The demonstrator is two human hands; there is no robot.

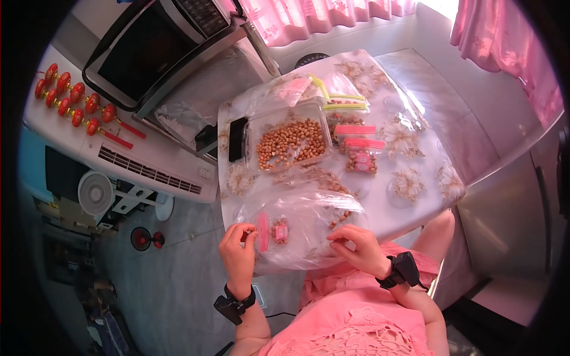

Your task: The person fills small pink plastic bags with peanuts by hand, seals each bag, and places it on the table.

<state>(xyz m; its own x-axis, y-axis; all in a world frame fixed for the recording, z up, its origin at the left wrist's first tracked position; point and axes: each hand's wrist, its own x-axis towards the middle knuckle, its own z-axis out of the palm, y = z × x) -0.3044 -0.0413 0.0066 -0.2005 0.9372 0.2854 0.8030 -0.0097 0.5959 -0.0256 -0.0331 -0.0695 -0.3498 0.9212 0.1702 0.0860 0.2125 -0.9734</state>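
My left hand [238,249] is at the table's near left edge, fingers curled together beside the pink zip strip of a small bag [280,231] with a pink label and nuts inside. My right hand [355,246] pinches at the near edge of a large clear plastic bag [309,207], which lies spread on the table. Whether either hand holds plastic is too small to tell. A few nuts [339,218] show near the clear bag's right side. Beyond it stands a clear container [291,143] of round brown nuts.
Filled bags with pink zips [362,161] and green zips [344,108] lie right of the container. A black phone [237,139] lies at its left. The flowered tablecloth [409,184] extends right. A microwave [148,53] stands at the upper left.
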